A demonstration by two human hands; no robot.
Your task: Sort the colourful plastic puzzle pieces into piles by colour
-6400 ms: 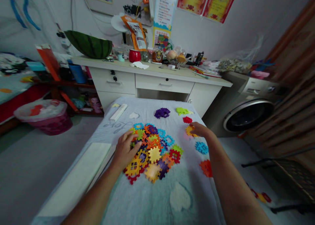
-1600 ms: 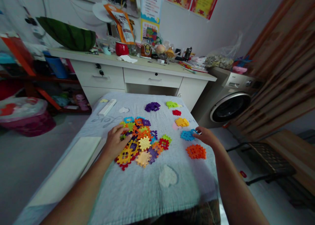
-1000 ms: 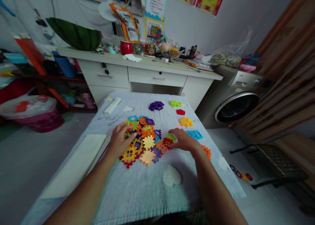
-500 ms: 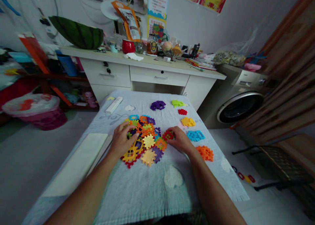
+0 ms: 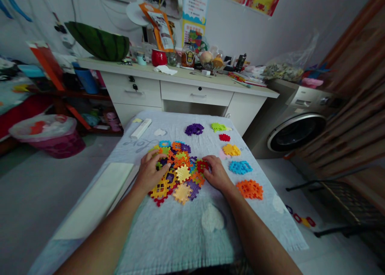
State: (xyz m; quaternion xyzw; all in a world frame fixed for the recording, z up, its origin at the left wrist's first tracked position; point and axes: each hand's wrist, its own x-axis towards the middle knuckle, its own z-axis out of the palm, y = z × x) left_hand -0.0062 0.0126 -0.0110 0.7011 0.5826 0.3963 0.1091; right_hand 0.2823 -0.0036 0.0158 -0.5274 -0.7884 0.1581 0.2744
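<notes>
A mixed pile of interlocking plastic tiles in several colours lies on the cloth-covered table. My left hand rests on the pile's left side, fingers apart, with no tile clearly held. At the pile's right edge, my right hand has its thumb and fingers on a red tile, partly hiding it. Sorted by colour, small heaps lie beyond and to the right: purple tiles, lime green tiles, red tiles, yellow tiles, blue tiles and orange tiles.
A long white board or box lies along the table's left side, with a slim white box farther back. A white desk stands behind the table. To the right are a washing machine and a black-framed chair.
My right hand has shifted slightly left with the red tile, which now sits closer against the pile. My left hand stays in place. The whole view has shifted a little.
</notes>
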